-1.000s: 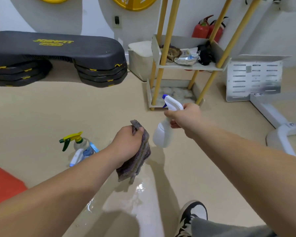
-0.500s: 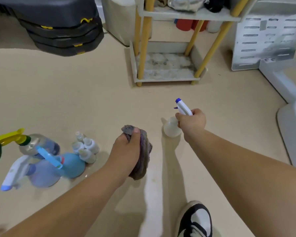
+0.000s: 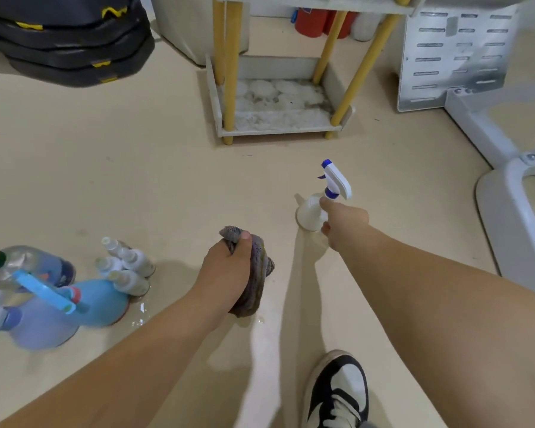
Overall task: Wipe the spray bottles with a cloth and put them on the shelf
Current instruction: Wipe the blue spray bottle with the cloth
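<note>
A white spray bottle (image 3: 308,214) with a white and blue trigger head stands upright on the beige floor, in front of the shelf. My right hand (image 3: 345,222) holds it by its shoulder, fingers curled round the right side. My left hand (image 3: 229,273) grips a bunched grey cloth (image 3: 258,279) low over the floor, left of that bottle. At the left edge stand more spray bottles: a light blue one (image 3: 101,299), a lilac one (image 3: 40,329), a clear one (image 3: 28,264) with a yellow-green head, and small white bottles (image 3: 130,267). The shelf's bottom tray (image 3: 278,129) sits on yellow legs.
Stacked black step platforms (image 3: 68,47) fill the top left. Red fire extinguishers (image 3: 317,23) stand behind the shelf. A white perforated metal panel (image 3: 451,57) and a white machine base (image 3: 513,211) bound the right side. My shoe (image 3: 337,390) is at the bottom; a wet patch (image 3: 139,316) shines by the blue bottle.
The white bottle went from held in the air to standing on the floor, and my right hand slid from its trigger head down to its shoulder. The view tilted downward.
</note>
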A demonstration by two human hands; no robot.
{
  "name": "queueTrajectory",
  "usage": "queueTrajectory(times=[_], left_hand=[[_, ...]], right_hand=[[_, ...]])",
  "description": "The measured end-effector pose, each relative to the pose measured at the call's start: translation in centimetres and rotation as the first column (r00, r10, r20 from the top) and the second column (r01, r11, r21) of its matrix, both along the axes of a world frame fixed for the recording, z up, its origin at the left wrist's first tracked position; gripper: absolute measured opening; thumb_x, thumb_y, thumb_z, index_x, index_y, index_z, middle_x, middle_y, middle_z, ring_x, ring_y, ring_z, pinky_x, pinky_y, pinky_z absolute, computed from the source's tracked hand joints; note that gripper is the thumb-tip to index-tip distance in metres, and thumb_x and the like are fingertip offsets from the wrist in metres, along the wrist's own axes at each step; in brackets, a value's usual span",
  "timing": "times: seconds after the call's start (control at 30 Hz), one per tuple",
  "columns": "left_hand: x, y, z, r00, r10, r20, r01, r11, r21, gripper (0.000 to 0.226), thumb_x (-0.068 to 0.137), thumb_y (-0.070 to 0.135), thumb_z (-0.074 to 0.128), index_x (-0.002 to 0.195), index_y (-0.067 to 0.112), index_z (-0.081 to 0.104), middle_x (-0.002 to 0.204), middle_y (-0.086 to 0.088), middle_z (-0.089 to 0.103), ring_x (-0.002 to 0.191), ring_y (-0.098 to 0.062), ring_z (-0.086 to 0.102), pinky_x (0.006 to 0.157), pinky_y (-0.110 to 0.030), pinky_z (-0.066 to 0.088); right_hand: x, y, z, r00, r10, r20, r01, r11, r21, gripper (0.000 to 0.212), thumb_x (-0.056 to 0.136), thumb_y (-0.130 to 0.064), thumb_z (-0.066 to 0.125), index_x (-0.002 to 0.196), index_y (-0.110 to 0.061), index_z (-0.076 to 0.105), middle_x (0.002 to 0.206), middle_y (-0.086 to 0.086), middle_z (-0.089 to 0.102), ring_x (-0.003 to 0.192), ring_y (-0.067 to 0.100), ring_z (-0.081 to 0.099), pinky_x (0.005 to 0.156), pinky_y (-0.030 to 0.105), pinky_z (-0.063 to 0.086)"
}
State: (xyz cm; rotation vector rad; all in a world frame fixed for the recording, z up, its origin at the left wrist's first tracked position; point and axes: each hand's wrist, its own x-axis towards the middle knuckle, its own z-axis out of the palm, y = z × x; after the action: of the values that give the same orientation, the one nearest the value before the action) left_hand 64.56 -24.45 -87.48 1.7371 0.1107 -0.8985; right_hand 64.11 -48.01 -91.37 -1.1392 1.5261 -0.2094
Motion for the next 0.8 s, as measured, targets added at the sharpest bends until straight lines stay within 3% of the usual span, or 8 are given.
queueTrajectory(times=[0.07, 0.27, 0.37, 0.5, 0.67, 0.73, 0.8], left_hand=[[-0.2, 0.8, 0.7, 1.0, 0.009, 0.018, -0.009, 1.0, 0.013, 0.039, 0.112, 0.038, 0.04, 0.085, 0.019, 0.061, 0.048, 0.024, 0.063, 0.042, 0.011, 0.058, 0.045, -0.004, 0.043], [-0.9, 3.4, 4.4, 0.996, 0.063, 0.064, -0.066, 0.997, 0.037, 0.038, 0.112, 0.041, 0.041, 0.084, 0.022, 0.06, 0.051, 0.014, 0.067, 0.051, 0.002, 0.064, 0.052, -0.013, 0.047], [-1.2, 5.6, 5.8, 0.992, 0.088, 0.089, -0.096, 0.992, 0.087, 0.038, 0.11, 0.046, 0.04, 0.09, 0.022, 0.062, 0.081, 0.007, 0.067, 0.075, -0.007, 0.061, 0.073, -0.028, 0.048], [-2.3, 10.0, 7.0, 0.985, 0.116, 0.126, -0.125, 0.99, 0.067, 0.035, 0.11, 0.046, 0.041, 0.1, 0.022, 0.065, 0.091, 0.005, 0.07, 0.084, -0.008, 0.065, 0.073, -0.027, 0.049], [-3.8, 16.1, 6.2, 0.987, 0.104, 0.12, -0.126, 0.974, 0.188, 0.035, 0.109, 0.046, 0.045, 0.104, 0.017, 0.064, 0.102, -0.001, 0.069, 0.098, -0.021, 0.065, 0.088, -0.032, 0.048], [-4.1, 18.2, 5.3, 0.988, 0.102, 0.115, -0.128, 0.962, 0.242, 0.031, 0.109, 0.042, 0.045, 0.102, 0.017, 0.061, 0.094, 0.0, 0.063, 0.085, -0.016, 0.058, 0.077, -0.03, 0.044], [-3.9, 20.0, 4.5, 0.988, 0.113, 0.105, -0.139, 0.949, 0.284, 0.032, 0.109, 0.04, 0.046, 0.101, 0.015, 0.064, 0.09, -0.001, 0.064, 0.084, -0.018, 0.058, 0.077, -0.031, 0.045]], right_hand=[[-0.5, 1.5, 0.4, 0.997, 0.078, -0.016, -0.076, 0.993, 0.091, 0.054, 0.085, -0.027, 0.085, 0.125, -0.009, 0.053, 0.098, 0.009, 0.059, 0.096, 0.027, 0.069, 0.089, 0.043, 0.061], [-0.8, 10.1, 2.7, 0.845, 0.534, -0.023, -0.526, 0.838, 0.148, 0.034, 0.096, -0.021, 0.071, 0.118, 0.002, 0.06, 0.087, 0.016, 0.062, 0.075, 0.029, 0.06, 0.078, 0.042, 0.057], [-0.3, 14.6, 4.6, 0.729, 0.685, -0.014, -0.679, 0.725, 0.119, 0.034, 0.09, -0.023, 0.074, 0.109, 0.004, 0.068, 0.097, 0.023, 0.072, 0.069, 0.031, 0.066, 0.068, 0.036, 0.059], [-0.2, 19.8, 6.5, 0.62, 0.784, -0.02, -0.784, 0.62, 0.034, 0.023, 0.089, -0.025, 0.073, 0.084, -0.006, 0.062, 0.079, 0.017, 0.067, 0.064, 0.028, 0.063, 0.054, 0.027, 0.055], [-1.6, 25.4, 5.6, 0.445, 0.878, -0.175, -0.895, 0.433, -0.106, 0.019, 0.088, -0.025, 0.065, 0.079, -0.01, 0.056, 0.075, 0.014, 0.056, 0.067, 0.027, 0.05, 0.062, 0.035, 0.042], [-1.9, 27.7, 5.2, 0.451, 0.885, -0.112, -0.891, 0.442, -0.1, 0.019, 0.09, -0.025, 0.063, 0.078, -0.012, 0.056, 0.074, 0.013, 0.059, 0.064, 0.027, 0.053, 0.061, 0.034, 0.043], [-1.9, 29.8, 5.0, 0.486, 0.874, -0.031, -0.873, 0.483, -0.075, 0.02, 0.092, -0.024, 0.063, 0.078, -0.013, 0.054, 0.074, 0.012, 0.062, 0.062, 0.026, 0.055, 0.058, 0.031, 0.043]])
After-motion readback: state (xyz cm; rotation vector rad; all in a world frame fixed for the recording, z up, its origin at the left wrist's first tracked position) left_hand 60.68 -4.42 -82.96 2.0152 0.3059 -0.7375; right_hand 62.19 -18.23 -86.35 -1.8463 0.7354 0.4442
